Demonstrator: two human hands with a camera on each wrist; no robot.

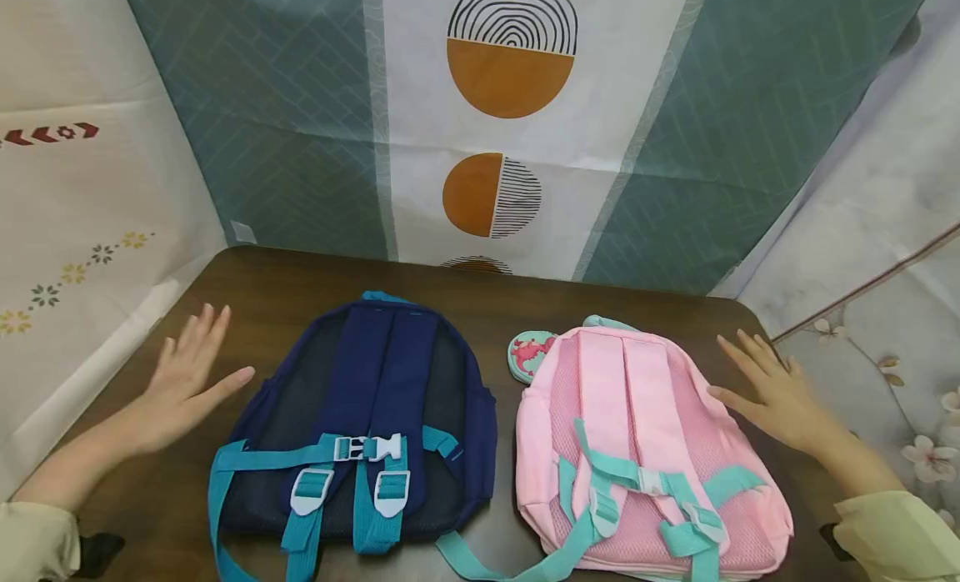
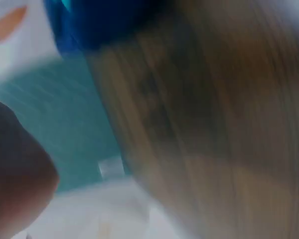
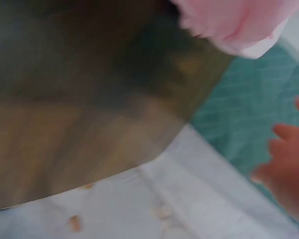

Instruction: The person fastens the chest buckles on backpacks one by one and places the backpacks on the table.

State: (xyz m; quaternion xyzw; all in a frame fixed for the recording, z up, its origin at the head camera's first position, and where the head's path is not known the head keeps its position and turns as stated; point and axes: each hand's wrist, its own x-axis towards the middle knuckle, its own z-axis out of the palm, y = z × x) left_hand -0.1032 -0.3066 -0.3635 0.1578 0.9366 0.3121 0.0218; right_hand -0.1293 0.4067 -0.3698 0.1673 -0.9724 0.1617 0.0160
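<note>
A navy backpack (image 1: 367,373) with teal straps lies on the table, its shoulder straps facing up and a white buckle (image 1: 367,448) fastened across them. To its right lies a pink backpack (image 1: 645,398) with mint straps and a white buckle (image 1: 651,481). My left hand (image 1: 183,382) is held left of the navy one, fingers spread, holding nothing. Beside the pink one is my right hand (image 1: 780,394), fingers straight and apart, also holding nothing; in the head view its fingertips lie close to the bag's edge, and contact cannot be told. The left wrist view is heavily blurred.
A round mint tag (image 1: 529,353) with a red figure sits at the pink backpack's upper left. Loose strap ends (image 1: 480,557) trail between the bags. The brown table (image 1: 480,294) has rounded corners; patterned cloths (image 1: 300,148) hang behind and at both sides.
</note>
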